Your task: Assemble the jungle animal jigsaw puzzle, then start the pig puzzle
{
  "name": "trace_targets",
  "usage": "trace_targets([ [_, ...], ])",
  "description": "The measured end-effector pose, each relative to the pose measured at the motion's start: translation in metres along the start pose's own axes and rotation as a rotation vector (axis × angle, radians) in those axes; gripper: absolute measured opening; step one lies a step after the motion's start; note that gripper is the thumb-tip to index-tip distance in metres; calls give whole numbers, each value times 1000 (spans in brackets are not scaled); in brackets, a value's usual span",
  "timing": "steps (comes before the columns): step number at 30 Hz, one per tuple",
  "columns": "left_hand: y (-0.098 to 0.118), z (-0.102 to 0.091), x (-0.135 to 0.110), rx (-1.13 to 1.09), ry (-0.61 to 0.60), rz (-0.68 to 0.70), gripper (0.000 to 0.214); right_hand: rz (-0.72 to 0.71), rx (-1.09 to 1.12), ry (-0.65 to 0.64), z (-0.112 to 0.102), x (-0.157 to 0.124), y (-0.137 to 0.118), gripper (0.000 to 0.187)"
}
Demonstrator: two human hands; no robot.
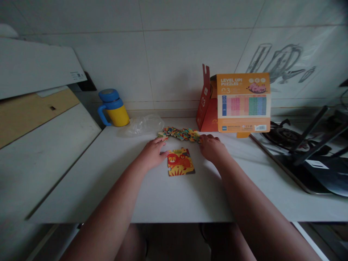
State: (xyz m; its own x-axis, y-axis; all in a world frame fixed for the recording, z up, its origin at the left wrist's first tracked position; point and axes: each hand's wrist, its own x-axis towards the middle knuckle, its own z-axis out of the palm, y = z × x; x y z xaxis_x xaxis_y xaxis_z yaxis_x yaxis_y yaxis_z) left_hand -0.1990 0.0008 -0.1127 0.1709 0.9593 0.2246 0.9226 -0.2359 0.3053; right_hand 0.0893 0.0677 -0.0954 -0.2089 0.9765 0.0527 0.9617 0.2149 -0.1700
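Note:
A low heap of colourful puzzle pieces (181, 134) stretches sideways across the white tabletop between my hands. My left hand (155, 153) lies at the heap's left end, fingers stretched towards a pale piece and thumb apart. At the right end, my right hand (213, 148) has its fingers bent against the outermost pieces; the fingertips are partly hidden, so whether one is gripped I cannot tell. Nearer to me lies a small square of joined puzzle (181, 162), showing a red-maned lion and a second animal on yellow. My left thumb is close to its upper left corner.
Behind the heap stands an open orange-red puzzle box (244, 105). A clear plastic bag (145, 125) lies beside a blue and yellow mug (115, 108). A gas stove (293, 137) and a black router-like device with antennas (323, 170) are at right, cardboard (38, 112) at left.

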Motion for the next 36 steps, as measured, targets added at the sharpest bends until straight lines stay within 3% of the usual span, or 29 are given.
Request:
trace_targets([
  [4, 3, -2, -1, 11, -18, -8, 41, 194, -47, 44, -2, -3, 7, 48],
  [11, 0, 0, 0, -6, -5, 1, 39, -71, 4, 39, 9, 6, 0, 61],
  [19, 2, -3, 0, -4, -17, 2, 41, -17, 18, 42, 2, 10, 1, 60],
  [27, 4, -5, -1, 17, -9, -8, 38, 206, -52, 72, -2, 3, 4, 55],
  [29, 4, -4, -1, 21, -4, -3, 37, 154, -45, 89, 0, 3, 2, 56],
  [32, 2, -2, 0, 15, -2, 5, 38, -51, 19, 110, 6, 7, -5, 64],
  [36, -2, 2, 1, -2, 7, 15, 38, -208, 89, 42, 17, 12, -19, 70],
])
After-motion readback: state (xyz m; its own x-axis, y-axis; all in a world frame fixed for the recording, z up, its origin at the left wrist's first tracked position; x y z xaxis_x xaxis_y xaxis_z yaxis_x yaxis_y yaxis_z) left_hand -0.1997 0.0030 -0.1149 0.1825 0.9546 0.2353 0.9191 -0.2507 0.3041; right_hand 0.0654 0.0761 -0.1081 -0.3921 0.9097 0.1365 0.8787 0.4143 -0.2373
